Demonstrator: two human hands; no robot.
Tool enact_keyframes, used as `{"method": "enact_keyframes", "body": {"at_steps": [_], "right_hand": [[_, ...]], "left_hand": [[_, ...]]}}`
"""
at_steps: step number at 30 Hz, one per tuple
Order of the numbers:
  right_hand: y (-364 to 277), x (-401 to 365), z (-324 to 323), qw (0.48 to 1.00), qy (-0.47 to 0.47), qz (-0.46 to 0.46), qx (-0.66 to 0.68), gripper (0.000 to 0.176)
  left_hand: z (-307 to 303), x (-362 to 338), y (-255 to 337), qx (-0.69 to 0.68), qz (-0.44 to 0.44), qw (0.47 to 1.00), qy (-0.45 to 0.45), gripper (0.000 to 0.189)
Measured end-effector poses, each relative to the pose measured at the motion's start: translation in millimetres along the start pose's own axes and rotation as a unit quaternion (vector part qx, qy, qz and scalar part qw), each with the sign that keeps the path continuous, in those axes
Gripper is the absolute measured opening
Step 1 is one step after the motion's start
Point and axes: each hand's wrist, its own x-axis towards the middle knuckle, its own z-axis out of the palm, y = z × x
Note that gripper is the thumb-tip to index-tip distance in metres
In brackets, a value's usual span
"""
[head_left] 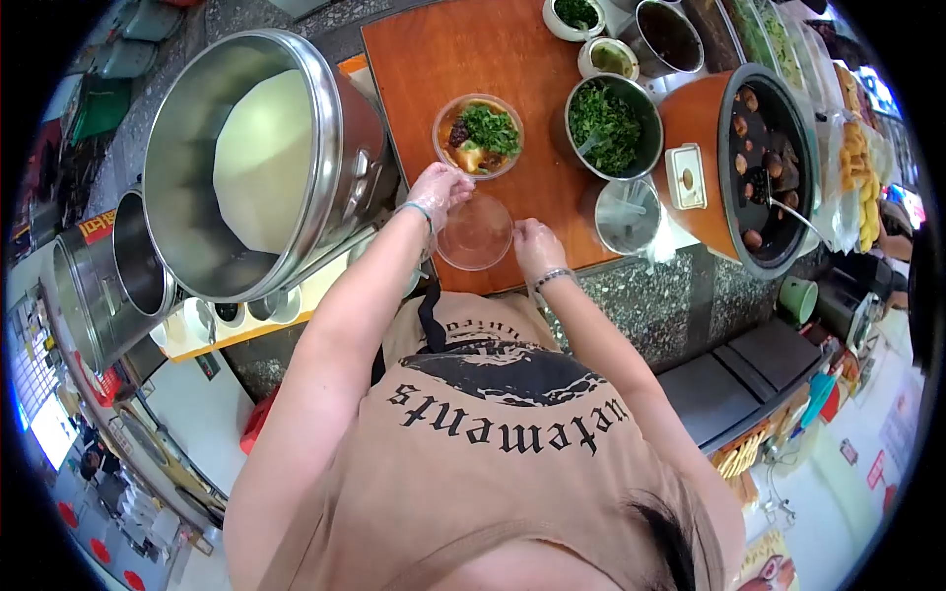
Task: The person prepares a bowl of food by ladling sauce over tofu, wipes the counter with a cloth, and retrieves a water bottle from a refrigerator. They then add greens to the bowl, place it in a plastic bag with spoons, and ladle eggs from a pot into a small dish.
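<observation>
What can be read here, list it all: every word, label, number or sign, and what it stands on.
"etements" on the shirt; the word's start is unclear.
Smaller print near the waist: too blurred to read.
Red-and-yellow sign at left: too small to read.
Pink sign at far right: too small to read.

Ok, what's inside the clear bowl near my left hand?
The clear bowl shows chopped greens, a dark topping and something pale. Whatever lies beneath them is covered, so I can't tell.
</observation>
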Motion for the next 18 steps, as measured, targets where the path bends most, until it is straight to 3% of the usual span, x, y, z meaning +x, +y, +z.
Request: {"method": "enact_keyframes", "body": {"at_steps": [2,5,9,12,14,15,16,18], "right_hand": [[-0.7,-1.3,10.6,0.997,0.028,0.078,-0.011,0.025],[-9.4,2.5,16.8,0.993,0.018,0.116,-0.022,0.026],[-2.3,11.4,29.7,0.992,0.029,0.099,-0.079,0.027],[5.4,10.8,15.1,0.983,0.051,0.146,-0.094,0.028],[18.0,9.6,2.1,0.977,0.097,0.166,-0.089,0.027],[14.2,7.7,-9.3,0.971,0.105,0.195,-0.086,0.025],[9.6,5.9,-20.1,0.971,0.107,0.195,-0.086,0.025],[-2.2,3.1,-37.7,0.961,0.203,0.185,-0.03,0.023]], "left_hand": [[-4.8,-7.9,-10.7,-0.008,-0.011,1.0,-0.001,0.006],[-6.4,-18.0,-26.7,-0.015,-0.015,1.0,0.001,0.005],[-12.9,-31.5,-38.3,-0.021,-0.016,1.0,0.005,0.008],[-29.3,-23.0,-59.0,0.006,0.003,0.999,0.039,0.016],[-45.0,-20.7,-80.6,0.298,0.161,0.94,0.04,0.036],[-42.2,-40.2,-77.6,0.348,0.189,0.917,0.05,0.051],[-41.6,-48.0,-81.1,0.347,0.191,0.917,0.049,0.051],[-44.3,-52.1,-87.9,0.376,0.206,0.901,0.061,0.051]]}}
